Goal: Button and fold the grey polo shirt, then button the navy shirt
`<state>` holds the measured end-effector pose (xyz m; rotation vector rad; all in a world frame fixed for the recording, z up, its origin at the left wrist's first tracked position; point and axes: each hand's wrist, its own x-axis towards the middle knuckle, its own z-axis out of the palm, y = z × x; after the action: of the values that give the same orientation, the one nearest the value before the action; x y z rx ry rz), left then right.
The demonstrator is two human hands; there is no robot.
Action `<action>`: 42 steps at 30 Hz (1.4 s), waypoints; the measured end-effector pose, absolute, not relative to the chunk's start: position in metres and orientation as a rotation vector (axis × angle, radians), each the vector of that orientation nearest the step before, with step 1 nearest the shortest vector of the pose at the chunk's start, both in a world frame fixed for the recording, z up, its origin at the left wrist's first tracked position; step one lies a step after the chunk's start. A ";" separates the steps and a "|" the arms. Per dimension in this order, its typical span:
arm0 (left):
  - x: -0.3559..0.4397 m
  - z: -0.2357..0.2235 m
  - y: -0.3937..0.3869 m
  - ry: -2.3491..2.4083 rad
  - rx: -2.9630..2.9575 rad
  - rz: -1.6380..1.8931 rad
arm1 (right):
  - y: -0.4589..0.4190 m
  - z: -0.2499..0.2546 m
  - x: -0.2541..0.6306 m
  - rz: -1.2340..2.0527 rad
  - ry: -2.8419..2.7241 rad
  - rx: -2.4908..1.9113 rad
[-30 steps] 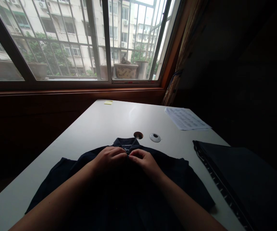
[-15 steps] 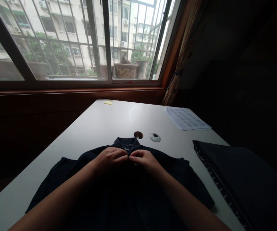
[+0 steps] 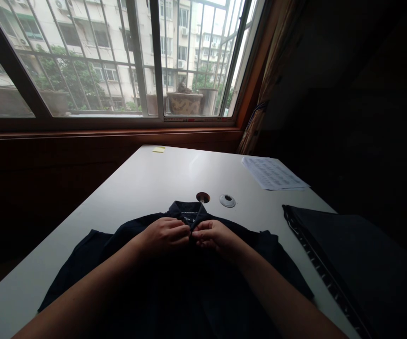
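Note:
A dark navy collared shirt lies spread on the white table, its collar toward the window and its short sleeves out to both sides. Just below the collar opening, my left hand is closed on the front of the shirt. Close against it, my right hand pinches the cloth at the same spot with thumb and fingers. The fingertips nearly meet there. Whatever small part of the front lies between them is hidden, and the lower shirt is too dark to make out.
Beyond the collar are a round hole in the white table and a grommet cap. Printed sheets lie at the back right, a yellow sticky note at the far edge. Dark folded fabric covers the right side.
Both hands have shifted very slightly to the right at the collar opening. My right hand's fingers have curled in a little more. The shirt stays nearly in place.

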<state>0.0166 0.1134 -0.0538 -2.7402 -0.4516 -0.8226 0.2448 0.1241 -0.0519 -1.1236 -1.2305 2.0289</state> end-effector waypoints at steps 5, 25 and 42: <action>0.016 -0.054 0.115 -0.513 -2.838 -0.852 | 0.123 -0.053 0.243 2.016 -1.209 -1.119; 0.024 -0.054 0.116 -1.244 -3.166 -1.175 | 0.113 -0.054 0.229 1.746 -1.410 -1.210; 0.018 -0.049 0.121 -1.354 -3.334 -1.318 | 0.116 -0.061 0.231 1.707 -1.395 -1.133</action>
<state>0.0178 0.1211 -0.0494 -3.3339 -1.3535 -1.3175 0.2309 0.1155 -0.0614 -1.1335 -1.3946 1.7072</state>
